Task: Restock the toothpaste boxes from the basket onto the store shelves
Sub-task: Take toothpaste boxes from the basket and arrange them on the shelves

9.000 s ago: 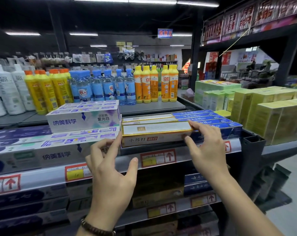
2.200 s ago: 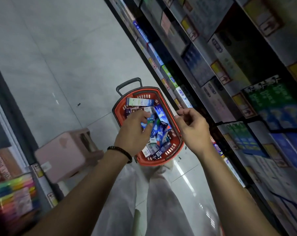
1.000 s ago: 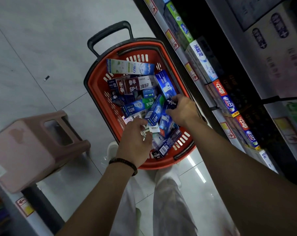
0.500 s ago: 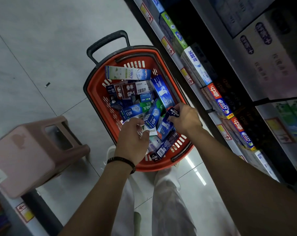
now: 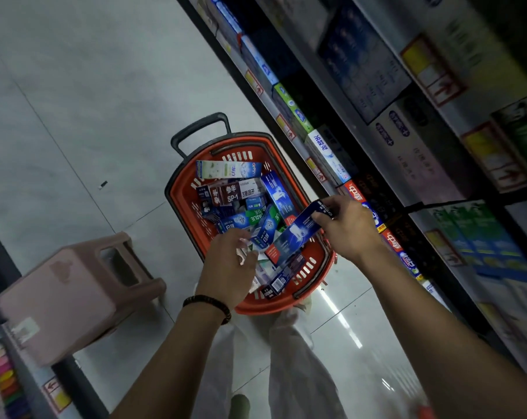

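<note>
Standing along the right: tall dark store shelves, fronts lined with cartons, within reach for restocking; pink plastic stool on floor at left, apart from the work; red plastic basket with black handle parked just beside shelf foot, heaped with loose toothpaste boxes; right hand pinching one end of long dark-blue toothpaste box, tilted above heap, probably to draw it free; left hand down among boxes, fingers curled, hold not discernible.

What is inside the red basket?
Many toothpaste boxes lie piled in the basket; the right hand holds a blue box above them. Lower boxes and its bottom are covered.
</note>
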`<state>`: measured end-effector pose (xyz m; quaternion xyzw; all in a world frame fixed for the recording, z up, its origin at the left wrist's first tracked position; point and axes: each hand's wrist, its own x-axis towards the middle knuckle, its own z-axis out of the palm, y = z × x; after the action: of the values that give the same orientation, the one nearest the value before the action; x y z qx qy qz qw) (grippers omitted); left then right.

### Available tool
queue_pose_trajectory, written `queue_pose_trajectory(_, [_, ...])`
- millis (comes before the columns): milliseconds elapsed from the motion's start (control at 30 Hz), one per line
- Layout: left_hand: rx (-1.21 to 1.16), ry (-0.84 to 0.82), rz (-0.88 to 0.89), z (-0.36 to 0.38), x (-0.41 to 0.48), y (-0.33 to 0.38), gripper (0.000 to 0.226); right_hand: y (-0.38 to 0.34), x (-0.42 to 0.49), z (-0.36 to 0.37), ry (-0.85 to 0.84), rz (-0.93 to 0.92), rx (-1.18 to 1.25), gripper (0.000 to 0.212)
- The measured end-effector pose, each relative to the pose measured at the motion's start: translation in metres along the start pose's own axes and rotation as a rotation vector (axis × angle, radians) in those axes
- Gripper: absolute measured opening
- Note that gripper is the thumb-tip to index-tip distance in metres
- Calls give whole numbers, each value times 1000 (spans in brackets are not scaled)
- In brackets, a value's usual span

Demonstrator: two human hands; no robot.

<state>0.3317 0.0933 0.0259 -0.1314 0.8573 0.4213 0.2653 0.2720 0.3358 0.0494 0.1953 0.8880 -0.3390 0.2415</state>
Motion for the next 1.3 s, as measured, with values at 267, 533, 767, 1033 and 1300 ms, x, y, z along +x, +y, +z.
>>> queue_pose_trajectory(267, [20, -135, 104, -63, -19, 59, 39, -61, -55, -71, 36, -64, 70, 30])
queue_pose_trajectory(533, [-18, -298, 222, -124, -50, 133, 49, -128, -108, -132, 44, -180, 209, 11])
queue_pose_trajectory(767, [-203, -398, 268, -170, -102, 187, 42, -179, -160, -184, 56, -291, 337, 13])
queue_pose_trajectory(1033, [-402, -385, 269, -212, -161, 244, 37, -235, -201, -238, 55, -413, 501, 16])
queue_pose_trajectory(1300, [-597, -283, 258, -232, -209, 296, 46, -278, -237, -282, 118, -550, 523, 13])
